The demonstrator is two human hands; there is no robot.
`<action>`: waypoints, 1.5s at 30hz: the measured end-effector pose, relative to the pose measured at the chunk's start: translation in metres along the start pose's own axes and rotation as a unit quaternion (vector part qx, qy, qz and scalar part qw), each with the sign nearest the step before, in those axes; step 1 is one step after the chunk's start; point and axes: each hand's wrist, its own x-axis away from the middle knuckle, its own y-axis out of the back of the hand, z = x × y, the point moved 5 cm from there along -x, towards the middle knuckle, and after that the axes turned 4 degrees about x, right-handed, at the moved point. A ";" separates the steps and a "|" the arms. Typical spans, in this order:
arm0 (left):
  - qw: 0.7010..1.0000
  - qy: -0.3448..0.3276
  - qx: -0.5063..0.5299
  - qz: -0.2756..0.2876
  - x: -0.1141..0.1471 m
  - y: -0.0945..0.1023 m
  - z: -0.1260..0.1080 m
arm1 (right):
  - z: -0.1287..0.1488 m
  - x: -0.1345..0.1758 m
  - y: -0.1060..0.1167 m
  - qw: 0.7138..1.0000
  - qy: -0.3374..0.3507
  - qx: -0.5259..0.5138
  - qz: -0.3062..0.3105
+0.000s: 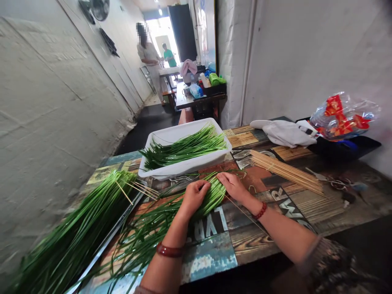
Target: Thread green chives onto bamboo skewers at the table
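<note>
A bunch of garlic chives (216, 197) lies across the table in front of me, its pale cut ends to the right and its dark leaves trailing to the lower left. My left hand (195, 197) is closed on the chives from the left, thumb against the curled fingers. My right hand (233, 187) grips their pale end, its fingers bent over the stems. One thin wooden skewer (246, 215) slants from beside the bunch toward my right forearm; whether it touches the stems I cannot tell. Fingertips of both hands are partly hidden.
A white plastic tray (186, 166) holding more chives stands behind my hands. A large skewered chive bundle (82, 220) lies left. To the right are a pile of skewers (284, 172), keys (338, 183), a white cap (283, 132) and a plastic bag (346, 116). Two people stand far back.
</note>
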 end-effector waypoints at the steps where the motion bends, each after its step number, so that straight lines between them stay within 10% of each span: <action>1: 1.000 -0.001 -0.001 -0.001 0.000 0.000 0.000 | 0.000 0.001 -0.002 1.000 -0.003 0.004 0.004; 21: 0.994 -0.007 0.074 0.076 0.007 -0.004 -0.004 | 0.005 0.008 -0.016 0.999 0.011 0.031 -0.010; 37: 0.995 0.007 0.068 -0.066 0.004 0.040 0.008 | 0.003 0.014 -0.023 0.985 -0.037 -0.014 0.165; 45: 0.988 0.014 0.149 -0.041 0.006 0.035 0.007 | 0.009 0.016 -0.025 0.990 0.046 0.045 0.122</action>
